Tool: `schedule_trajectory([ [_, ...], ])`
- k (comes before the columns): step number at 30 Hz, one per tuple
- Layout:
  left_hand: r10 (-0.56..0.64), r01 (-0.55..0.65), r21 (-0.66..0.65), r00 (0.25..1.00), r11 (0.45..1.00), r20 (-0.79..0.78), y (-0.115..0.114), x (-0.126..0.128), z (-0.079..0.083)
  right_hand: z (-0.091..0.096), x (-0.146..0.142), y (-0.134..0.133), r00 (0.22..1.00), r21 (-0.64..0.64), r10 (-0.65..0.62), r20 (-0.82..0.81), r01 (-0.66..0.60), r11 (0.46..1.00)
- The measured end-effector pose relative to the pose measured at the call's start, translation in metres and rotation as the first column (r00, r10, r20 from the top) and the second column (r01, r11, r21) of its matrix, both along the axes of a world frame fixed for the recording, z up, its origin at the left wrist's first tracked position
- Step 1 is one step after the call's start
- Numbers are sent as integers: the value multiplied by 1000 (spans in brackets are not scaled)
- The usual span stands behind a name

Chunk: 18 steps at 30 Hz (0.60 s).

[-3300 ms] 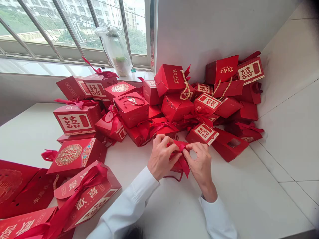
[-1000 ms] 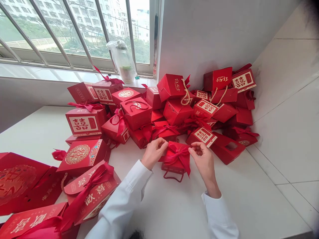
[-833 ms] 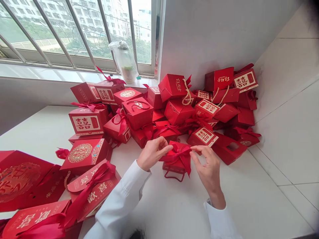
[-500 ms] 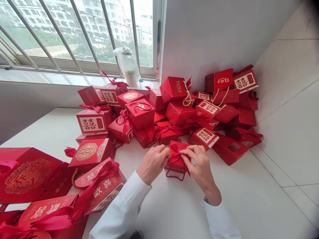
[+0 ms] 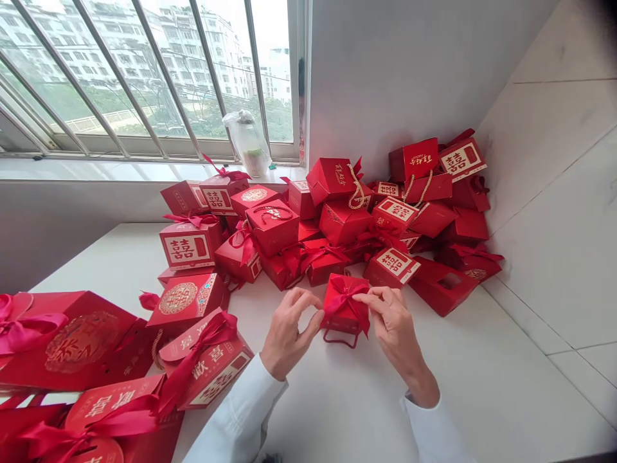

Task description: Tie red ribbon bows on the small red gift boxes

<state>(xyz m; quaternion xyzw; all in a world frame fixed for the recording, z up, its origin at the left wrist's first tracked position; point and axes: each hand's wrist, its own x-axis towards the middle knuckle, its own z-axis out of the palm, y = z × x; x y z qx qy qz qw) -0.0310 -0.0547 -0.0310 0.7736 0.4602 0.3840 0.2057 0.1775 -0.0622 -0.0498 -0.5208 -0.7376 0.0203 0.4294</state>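
Observation:
A small red gift box [image 5: 332, 288] stands on the white table with a red ribbon [image 5: 348, 297] tied in a bow on its top. My left hand [image 5: 292, 331] is at the box's left edge, thumb and forefinger curved into a ring, their tips closed on the ribbon's left loop. On the other side, my right hand [image 5: 393, 321] pinches the ribbon near the knot between thumb and forefinger. A red cord handle [image 5: 341, 342] sticks out from the near side of the box, touching the tabletop.
Behind the box, a heap of red gift boxes [image 5: 342, 222] lies against the wall. More red boxes with bows [image 5: 207, 366] stand at the left, close to my left sleeve. A plastic-wrapped cup [image 5: 250, 151] is on the sill beside the barred window. White tiles [image 5: 563, 257] border the right side.
My left hand has drawn a little left and down, its thumb and forefinger now bowed into a ring. My right hand stays at the bow. The view has shifted slightly.

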Motion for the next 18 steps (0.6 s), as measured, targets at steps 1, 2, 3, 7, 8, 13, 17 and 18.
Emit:
schedule_trajectory([
  [1,8,-8,-39,1000,999,1,2,1,-3,0,1,-4,1000,-8,12,0,-12,1000],
  [2,3,-4,-83,1000,997,-5,4,2,-6,0,2,-7,1000,-15,19,-8,-20,1000],
  [3,0,-1,-131,1000,991,-8,5,2,-9,0,4,-11,999,-23,20,-25,-20,1000],
  [7,98,-70,-322,992,944,74,5,-2,-13,-1,16,-20,986,-75,-61,-153,50,996],
  [8,134,-86,-360,985,929,112,5,-2,-13,-2,19,-20,980,-97,-90,-176,74,992],
  [13,164,-62,-437,966,897,201,3,2,-8,-14,25,-16,980,-232,-66,-186,21,973],
  [17,62,32,-460,980,887,189,1,4,-13,-31,32,-11,953,-300,-62,-298,-32,953],
  [18,71,22,-458,980,889,185,0,3,-15,-36,34,-9,939,-317,-32,-342,-83,945],
])
